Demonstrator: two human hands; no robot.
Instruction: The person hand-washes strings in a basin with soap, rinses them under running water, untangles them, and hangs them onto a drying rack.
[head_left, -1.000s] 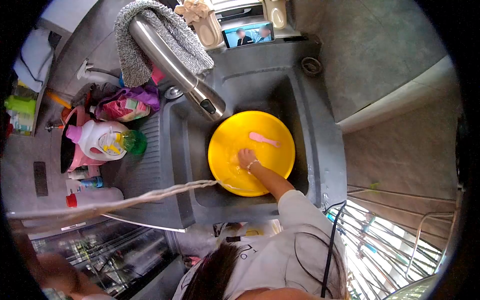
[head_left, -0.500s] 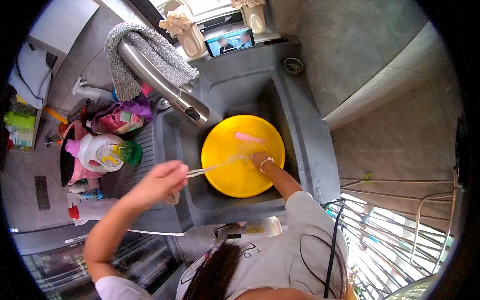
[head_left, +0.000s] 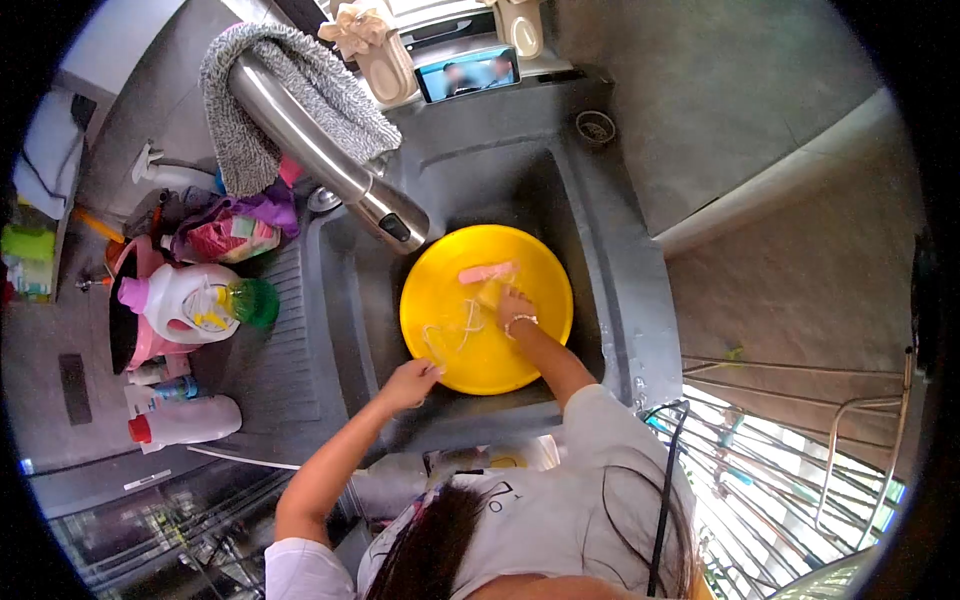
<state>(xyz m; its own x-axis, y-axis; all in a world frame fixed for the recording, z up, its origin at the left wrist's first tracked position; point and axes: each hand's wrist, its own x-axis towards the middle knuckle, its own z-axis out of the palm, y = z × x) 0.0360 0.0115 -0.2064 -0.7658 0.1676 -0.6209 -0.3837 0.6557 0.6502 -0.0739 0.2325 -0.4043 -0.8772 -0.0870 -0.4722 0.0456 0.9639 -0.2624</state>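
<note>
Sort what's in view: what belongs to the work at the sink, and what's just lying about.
Belongs to the work:
yellow basin
pale cord, pinched in the left hand
right hand, inside the basin
pink item, in the basin, probably

Just lying about, it seems:
phone
sandals
grey cloth, over the faucet
red-capped bottle

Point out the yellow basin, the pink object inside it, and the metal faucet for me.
Yellow basin [head_left: 500, 362]: head view, bare inside, near the rim closest to the person.
Pink object [head_left: 486, 273]: head view, middle of its long body.
Metal faucet [head_left: 318, 150]: head view, middle of its neck.
</note>
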